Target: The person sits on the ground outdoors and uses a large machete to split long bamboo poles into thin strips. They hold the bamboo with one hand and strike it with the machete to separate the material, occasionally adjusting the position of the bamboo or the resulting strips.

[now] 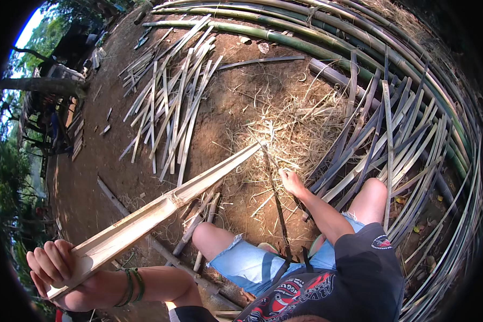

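A long split length of bamboo [145, 219], pale and hollowed like a trough with a node across its middle, slants from the lower left up toward the centre. My left hand [52, 267] is closed around its near end. Right of the bamboo's far tip, my right hand [291, 182] is closed on a knife [271, 157], whose handle is mostly hidden in the fingers. The thin dark blade points up and left and meets or crosses the bamboo's far end; whether it bites into the wood cannot be made out.
Pale shavings [300, 126] cover the ground beyond my right hand. Split strips [172, 107] lie at the far left, and darker strips [381, 134] pile up at right. Long green bamboo poles [284, 38] stretch across the back. A thin pole [161, 249] lies beneath the held bamboo.
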Action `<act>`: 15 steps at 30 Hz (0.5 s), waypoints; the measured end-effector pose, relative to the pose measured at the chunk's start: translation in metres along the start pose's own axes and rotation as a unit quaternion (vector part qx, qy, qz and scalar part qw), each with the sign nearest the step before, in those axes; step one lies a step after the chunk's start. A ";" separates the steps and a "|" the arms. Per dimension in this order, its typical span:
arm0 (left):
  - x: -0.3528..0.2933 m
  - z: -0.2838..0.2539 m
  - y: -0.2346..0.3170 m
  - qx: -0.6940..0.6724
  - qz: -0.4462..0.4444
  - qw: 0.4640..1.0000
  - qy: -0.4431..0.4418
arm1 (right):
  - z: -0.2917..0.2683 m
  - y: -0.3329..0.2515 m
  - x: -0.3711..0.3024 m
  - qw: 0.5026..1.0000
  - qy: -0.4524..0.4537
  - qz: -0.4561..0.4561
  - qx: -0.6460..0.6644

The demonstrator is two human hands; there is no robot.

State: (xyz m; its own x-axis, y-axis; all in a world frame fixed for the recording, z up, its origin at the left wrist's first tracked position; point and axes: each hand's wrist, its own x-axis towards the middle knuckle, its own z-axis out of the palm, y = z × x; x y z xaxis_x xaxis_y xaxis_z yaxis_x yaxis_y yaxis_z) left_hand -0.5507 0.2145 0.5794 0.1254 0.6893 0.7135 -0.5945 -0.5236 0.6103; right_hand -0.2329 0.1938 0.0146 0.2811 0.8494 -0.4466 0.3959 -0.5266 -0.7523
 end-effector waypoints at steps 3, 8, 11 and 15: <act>0.007 -0.002 0.001 0.013 -0.016 1.000 -0.013 | -0.011 -0.023 0.020 0.994 -0.045 0.094 -0.017; 0.023 -0.009 -0.005 0.014 -0.024 0.999 -0.016 | -0.001 -0.007 0.001 0.999 0.031 0.011 -0.006; 0.045 -0.008 -0.020 -0.051 -0.056 0.989 -0.126 | -0.016 0.001 0.018 0.993 -0.002 0.120 0.017; 0.050 -0.021 -0.027 -0.221 -0.083 0.926 -0.293 | -0.029 -0.029 -0.008 0.999 -0.025 0.014 0.025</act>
State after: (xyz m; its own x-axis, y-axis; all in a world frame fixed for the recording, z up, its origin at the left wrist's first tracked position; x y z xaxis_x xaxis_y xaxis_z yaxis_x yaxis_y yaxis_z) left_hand -0.5446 0.2733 0.5910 0.5771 0.2840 0.7657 -0.7794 -0.0885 0.6202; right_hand -0.2208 0.2015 0.0537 0.2465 0.8354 -0.4912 0.3445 -0.5493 -0.7613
